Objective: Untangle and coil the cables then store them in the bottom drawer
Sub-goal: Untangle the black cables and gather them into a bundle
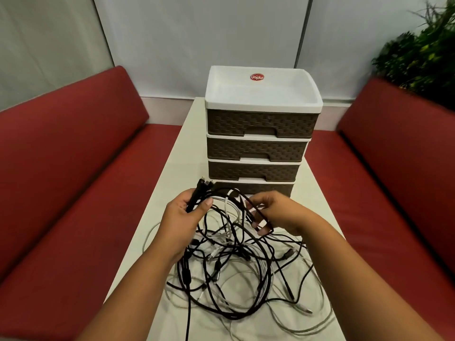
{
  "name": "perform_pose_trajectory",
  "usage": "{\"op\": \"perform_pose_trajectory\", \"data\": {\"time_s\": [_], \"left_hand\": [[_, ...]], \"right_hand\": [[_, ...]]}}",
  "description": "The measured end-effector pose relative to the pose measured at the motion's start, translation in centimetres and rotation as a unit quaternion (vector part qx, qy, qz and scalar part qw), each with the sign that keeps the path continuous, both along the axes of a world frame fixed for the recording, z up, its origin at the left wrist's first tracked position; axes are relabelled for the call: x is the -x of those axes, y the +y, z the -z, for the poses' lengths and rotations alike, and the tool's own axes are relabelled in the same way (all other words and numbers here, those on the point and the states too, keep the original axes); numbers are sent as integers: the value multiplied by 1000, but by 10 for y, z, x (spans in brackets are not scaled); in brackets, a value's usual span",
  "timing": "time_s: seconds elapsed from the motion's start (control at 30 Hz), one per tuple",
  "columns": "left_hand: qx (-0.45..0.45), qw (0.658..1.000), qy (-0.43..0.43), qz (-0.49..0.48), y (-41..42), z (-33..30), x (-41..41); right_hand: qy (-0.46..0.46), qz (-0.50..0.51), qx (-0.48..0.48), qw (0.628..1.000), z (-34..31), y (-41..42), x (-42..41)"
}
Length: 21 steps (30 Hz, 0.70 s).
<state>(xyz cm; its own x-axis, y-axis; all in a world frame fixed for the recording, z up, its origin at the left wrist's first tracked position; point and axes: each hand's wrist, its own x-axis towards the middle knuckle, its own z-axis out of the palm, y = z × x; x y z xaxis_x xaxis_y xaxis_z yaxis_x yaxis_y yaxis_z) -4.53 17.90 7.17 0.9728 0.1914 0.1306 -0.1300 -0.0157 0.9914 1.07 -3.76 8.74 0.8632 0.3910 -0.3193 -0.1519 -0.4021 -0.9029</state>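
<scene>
Mostly below both hands' grip, tangled cables point(236, 274).

Red sofas point(56, 183) flank both hands, one off to the left and one point(398, 173) to the right. A leafy green plant point(421, 55) stands beyond the right hand, behind that sofa.

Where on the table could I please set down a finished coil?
Bare cream tabletop lies left of the brown woven drawer unit, with a narrower strip to its right. The near half is crowded with tangled black and white cables.
</scene>
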Motion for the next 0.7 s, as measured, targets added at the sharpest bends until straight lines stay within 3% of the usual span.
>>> {"op": "perform_pose_trajectory", "data": {"time_s": [0.07, 0.13, 0.2, 0.4, 0.53, 0.7], "left_hand": [[-1, 1000, -5, 5, -1, -2, 1], [-4, 1000, -6, 12, -2, -4, 2], [-10, 1000, -2, 20, -3, -5, 2], [-32, 999, -3, 32, -6, -8, 5], [-55, 997, -15, 44, -9, -11, 8], [-101, 993, -56, 34, -9, -12, 8]], "right_hand": [[-69, 4, 17, 997, 3, 6, 0], [-124, 65, -53, 989, -2, 10, -3], [-143, 48, -118, 981, -15, 10, -6], [-114, -186, 16, 976, -42, 6, -16], [-88, -214, 81, 970, -49, 7, -20], [-149, -197, 123, 961, -59, 14, -21]]}}
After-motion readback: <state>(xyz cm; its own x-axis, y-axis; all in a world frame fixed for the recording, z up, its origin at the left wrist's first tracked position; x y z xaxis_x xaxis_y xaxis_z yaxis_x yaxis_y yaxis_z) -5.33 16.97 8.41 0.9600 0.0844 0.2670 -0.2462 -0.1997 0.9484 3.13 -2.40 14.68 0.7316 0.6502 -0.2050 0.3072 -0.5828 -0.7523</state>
